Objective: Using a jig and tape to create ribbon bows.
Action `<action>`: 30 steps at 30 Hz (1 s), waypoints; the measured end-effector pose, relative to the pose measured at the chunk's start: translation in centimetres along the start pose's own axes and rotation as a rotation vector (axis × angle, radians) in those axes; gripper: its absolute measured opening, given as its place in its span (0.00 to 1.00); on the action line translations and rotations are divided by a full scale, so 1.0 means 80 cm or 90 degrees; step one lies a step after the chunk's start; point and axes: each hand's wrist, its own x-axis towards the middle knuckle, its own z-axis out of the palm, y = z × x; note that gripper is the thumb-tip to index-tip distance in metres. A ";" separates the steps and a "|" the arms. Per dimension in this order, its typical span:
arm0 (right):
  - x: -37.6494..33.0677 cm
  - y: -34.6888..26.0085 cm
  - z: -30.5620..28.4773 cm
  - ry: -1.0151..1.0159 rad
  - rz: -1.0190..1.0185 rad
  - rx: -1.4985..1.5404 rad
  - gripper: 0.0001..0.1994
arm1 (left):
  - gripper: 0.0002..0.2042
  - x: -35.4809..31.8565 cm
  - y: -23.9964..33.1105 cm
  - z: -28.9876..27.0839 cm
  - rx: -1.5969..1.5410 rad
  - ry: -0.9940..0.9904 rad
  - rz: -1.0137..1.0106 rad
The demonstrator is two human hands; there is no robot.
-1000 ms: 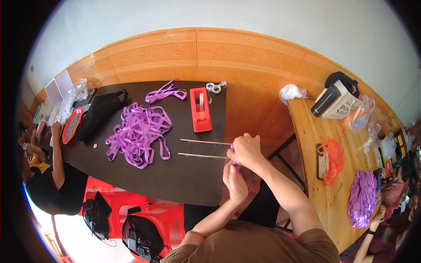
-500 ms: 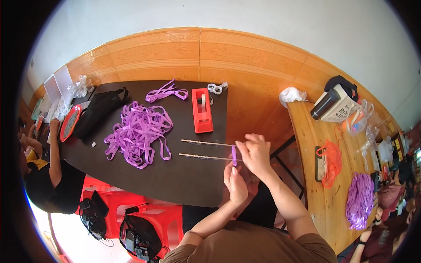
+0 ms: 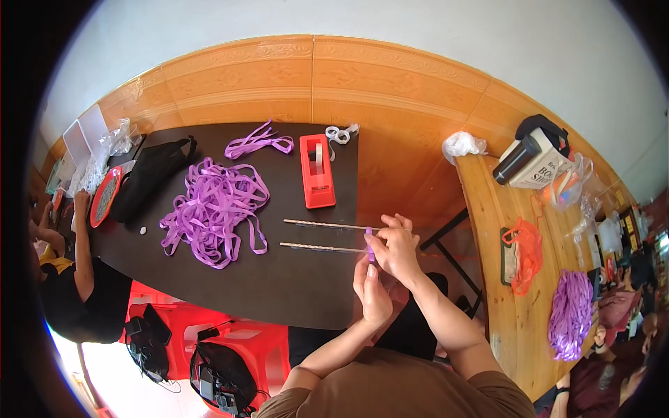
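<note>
1. Right hand (image 3: 396,245) at the right edge of the dark tabletop (image 3: 279,292): fingers curled narrow, tips pinched on a small purple ribbon piece (image 3: 369,252) w/ the thumb.
2. Left hand (image 3: 371,292) just below the right, fingers straight & together, upright; fingertips near the ribbon piece's lower end. Can't tell if it grips or only touches.
3. Ribbon piece sits btwn the 2 hands, right at the near end of 2 thin sticks (image 3: 327,247) lying parallel on the tabletop, pointing left.
4. Right hand's knuckles are by the upper stick's end; contact unclear.
5. Left of the sticks: big loose pile of purple ribbon (image 3: 212,209). Above the sticks: red tape dispenser (image 3: 317,171), white-handled scissors (image 3: 339,134) near the far edge.
</note>
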 end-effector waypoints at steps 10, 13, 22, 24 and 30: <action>0.012 0.032 0.027 -0.075 0.077 0.286 0.12 | 0.18 -0.002 -0.003 -0.009 -0.037 -0.001 -0.054; 0.012 0.024 0.022 -0.085 0.084 0.295 0.12 | 0.18 -0.002 -0.001 -0.006 -0.059 -0.012 -0.048; 0.004 0.017 0.003 -0.076 0.028 0.121 0.12 | 0.17 -0.002 0.000 -0.005 -0.062 -0.013 -0.049; 0.010 0.004 -0.017 -0.043 -0.032 0.031 0.08 | 0.17 0.000 -0.002 -0.006 -0.059 -0.009 -0.045; 0.065 -0.025 -0.052 -0.289 -0.346 -0.156 0.05 | 0.18 -0.001 -0.004 -0.004 -0.052 -0.007 0.004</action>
